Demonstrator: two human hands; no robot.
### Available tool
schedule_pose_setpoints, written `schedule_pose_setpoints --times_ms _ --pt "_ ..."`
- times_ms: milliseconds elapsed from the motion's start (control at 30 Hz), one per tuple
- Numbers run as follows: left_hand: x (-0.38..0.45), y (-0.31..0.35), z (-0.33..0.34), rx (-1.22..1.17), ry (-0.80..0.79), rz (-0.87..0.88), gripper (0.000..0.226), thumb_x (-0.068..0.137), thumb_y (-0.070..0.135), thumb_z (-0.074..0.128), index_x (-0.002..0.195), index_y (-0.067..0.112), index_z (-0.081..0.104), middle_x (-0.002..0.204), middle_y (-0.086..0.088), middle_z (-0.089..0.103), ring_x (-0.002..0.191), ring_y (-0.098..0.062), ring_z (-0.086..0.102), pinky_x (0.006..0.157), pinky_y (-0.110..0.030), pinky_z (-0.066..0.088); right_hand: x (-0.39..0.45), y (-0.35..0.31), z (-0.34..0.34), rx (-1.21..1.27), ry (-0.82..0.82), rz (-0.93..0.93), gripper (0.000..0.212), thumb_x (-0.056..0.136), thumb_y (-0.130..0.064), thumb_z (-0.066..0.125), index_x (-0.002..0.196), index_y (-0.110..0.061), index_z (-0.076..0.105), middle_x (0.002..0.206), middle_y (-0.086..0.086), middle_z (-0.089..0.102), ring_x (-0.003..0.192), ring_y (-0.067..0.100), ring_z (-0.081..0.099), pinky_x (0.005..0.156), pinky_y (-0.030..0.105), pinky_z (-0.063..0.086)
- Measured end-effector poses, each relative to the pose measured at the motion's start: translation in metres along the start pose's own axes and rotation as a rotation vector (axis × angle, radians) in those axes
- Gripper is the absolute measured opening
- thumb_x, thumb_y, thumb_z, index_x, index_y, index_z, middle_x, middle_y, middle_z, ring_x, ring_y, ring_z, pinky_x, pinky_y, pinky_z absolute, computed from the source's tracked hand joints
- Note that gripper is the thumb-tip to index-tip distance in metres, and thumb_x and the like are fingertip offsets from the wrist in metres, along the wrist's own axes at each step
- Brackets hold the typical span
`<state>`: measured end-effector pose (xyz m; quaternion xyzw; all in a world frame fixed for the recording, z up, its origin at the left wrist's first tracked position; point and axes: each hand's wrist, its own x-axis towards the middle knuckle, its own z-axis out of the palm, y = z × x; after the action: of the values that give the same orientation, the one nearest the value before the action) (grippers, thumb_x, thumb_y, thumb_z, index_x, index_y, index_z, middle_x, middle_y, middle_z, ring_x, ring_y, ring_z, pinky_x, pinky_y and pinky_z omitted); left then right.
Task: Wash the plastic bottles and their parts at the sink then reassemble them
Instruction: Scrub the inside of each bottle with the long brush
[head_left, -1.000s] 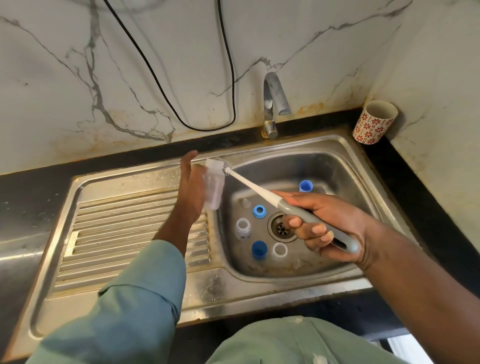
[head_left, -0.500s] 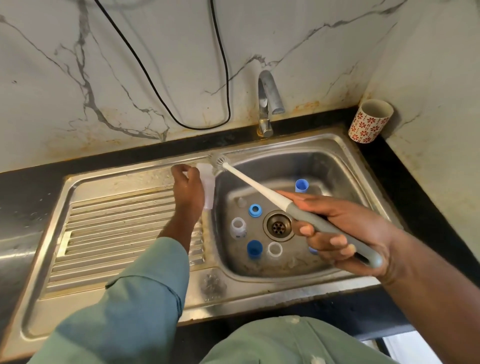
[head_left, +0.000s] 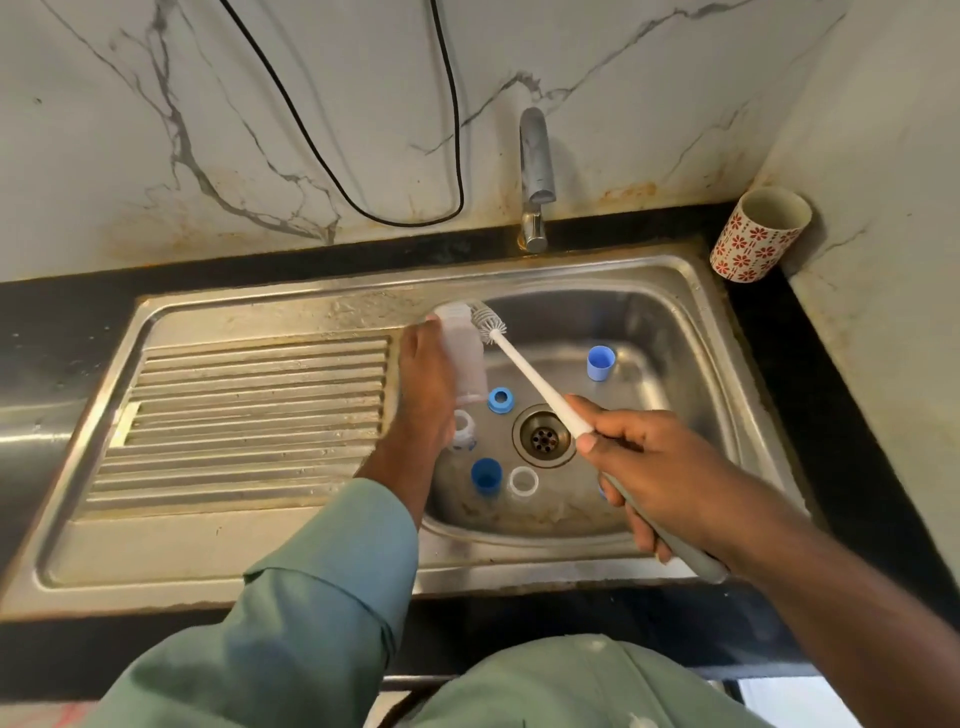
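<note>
My left hand (head_left: 423, 384) grips a clear plastic bottle (head_left: 462, 353) over the left side of the sink basin (head_left: 675, 332), its mouth pointing away from me. My right hand (head_left: 649, 467) grips the grey handle of a bottle brush (head_left: 524, 371). The brush's bristle head lies against the outside of the bottle near its mouth. On the basin floor lie a light blue cap (head_left: 600, 362), a blue ring (head_left: 500, 399), a dark blue cap (head_left: 486, 474), a clear ring (head_left: 523, 481) and a clear part (head_left: 462, 427) half hidden by my left wrist.
The drain (head_left: 543, 436) sits mid-basin. A tap (head_left: 535, 176) stands behind the sink, no water running. The ribbed drainboard (head_left: 249, 415) lies to the left. A red-flowered cup (head_left: 756, 234) stands at the back right corner. A black cable (head_left: 363, 171) hangs on the wall.
The brush head has come out past the bottle's mouth and now lies beside it. My right hand has slid up the handle, nearer the drain. The bottle has tilted more upright.
</note>
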<state>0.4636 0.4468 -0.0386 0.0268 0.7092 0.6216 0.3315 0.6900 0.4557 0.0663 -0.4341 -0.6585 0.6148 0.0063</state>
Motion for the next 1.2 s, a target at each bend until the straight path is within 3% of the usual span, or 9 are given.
schedule_pose_setpoints --times_ms 100,267,400,467,600,733,867,1000,1200 --pt "-0.003 -0.009 0.008 -0.073 -0.051 -0.083 0.064 0.085 0.071 0.047 0.132 0.028 0.05 0.125 -0.009 0.059 0.11 -0.032 0.06 0.091 -0.055 0.053 0.002 0.006 -0.012 -0.013 -0.008 0.009 0.041 0.102 -0.028 0.046 0.138 -0.047 0.044 0.075 0.01 0.055 0.04 0.015 0.047 0.039 0.024 0.041" --pt "-0.002 -0.014 0.012 -0.228 0.059 -0.233 0.063 0.093 0.071 0.037 0.115 0.017 0.062 0.111 -0.016 0.063 0.077 -0.028 0.059 0.054 -0.029 0.046 -0.001 0.012 -0.012 -0.201 -0.083 -0.063 0.036 0.102 -0.028 0.046 0.132 -0.046 0.05 0.06 0.001 0.051 0.04 0.019 0.051 0.042 0.033 0.05" --pt "-0.01 -0.01 0.013 -0.142 -0.103 -0.252 0.074 0.088 0.075 0.047 0.132 0.015 0.057 0.12 -0.015 0.063 0.105 -0.032 0.063 0.078 -0.037 0.051 0.012 0.008 -0.001 -0.459 -0.007 -0.139 0.043 0.103 -0.031 0.04 0.145 -0.042 0.04 0.059 -0.011 0.048 0.05 0.011 0.051 0.062 0.036 0.056" --pt "-0.008 -0.006 0.004 -0.186 -0.083 -0.222 0.08 0.085 0.077 0.05 0.131 0.012 0.057 0.11 -0.018 0.066 0.095 -0.034 0.066 0.079 -0.04 0.052 0.013 0.008 0.0 -0.518 0.004 -0.159 0.046 0.103 -0.034 0.039 0.146 -0.048 0.032 0.061 -0.011 0.045 0.053 0.008 0.048 0.065 0.035 0.054" --pt "0.006 0.0 -0.004 -0.195 -0.048 -0.249 0.074 0.088 0.069 0.054 0.136 0.013 0.052 0.124 -0.014 0.064 0.099 -0.032 0.068 0.064 -0.036 0.056 0.002 0.015 0.004 -0.51 -0.015 -0.194 0.045 0.102 -0.03 0.044 0.144 -0.045 0.039 0.052 -0.009 0.046 0.04 0.004 0.045 0.05 0.031 0.049" --pt "0.004 -0.008 0.01 -0.229 -0.099 -0.229 0.063 0.08 0.065 0.068 0.121 0.017 0.059 0.123 -0.016 0.062 0.102 -0.035 0.066 0.083 -0.051 0.058 0.02 0.015 0.013 -0.417 0.085 -0.13 0.044 0.102 -0.031 0.043 0.143 -0.048 0.039 0.059 -0.006 0.053 0.044 0.008 0.048 0.049 0.032 0.051" --pt "0.021 -0.011 0.0 -0.34 0.067 -0.257 0.051 0.083 0.057 0.072 0.114 0.019 0.057 0.113 -0.011 0.061 0.096 -0.035 0.064 0.066 -0.047 0.06 0.006 0.017 0.018 -0.442 -0.007 -0.111 0.034 0.102 -0.029 0.042 0.133 -0.032 0.054 0.06 -0.007 0.054 0.039 0.007 0.044 0.043 0.03 0.05" --pt "0.013 -0.009 0.012 -0.19 -0.106 -0.315 0.046 0.089 0.056 0.065 0.109 0.016 0.058 0.1 -0.011 0.06 0.079 -0.029 0.063 0.079 -0.049 0.06 0.035 0.013 0.023 -0.392 0.118 -0.123 0.043 0.103 -0.029 0.043 0.144 -0.043 0.042 0.058 -0.006 0.05 0.038 0.004 0.042 0.044 0.025 0.046" --pt "0.047 -0.001 0.006 -0.26 0.08 -0.267 0.039 0.089 0.047 0.07 0.116 0.022 0.059 0.108 -0.008 0.061 0.094 -0.03 0.063 0.077 -0.047 0.061 0.036 0.01 0.016 -0.408 0.016 -0.048 0.03 0.102 -0.029 0.044 0.129 -0.032 0.058 0.057 -0.012 0.051 0.037 0.005 0.04 0.042 0.026 0.044"
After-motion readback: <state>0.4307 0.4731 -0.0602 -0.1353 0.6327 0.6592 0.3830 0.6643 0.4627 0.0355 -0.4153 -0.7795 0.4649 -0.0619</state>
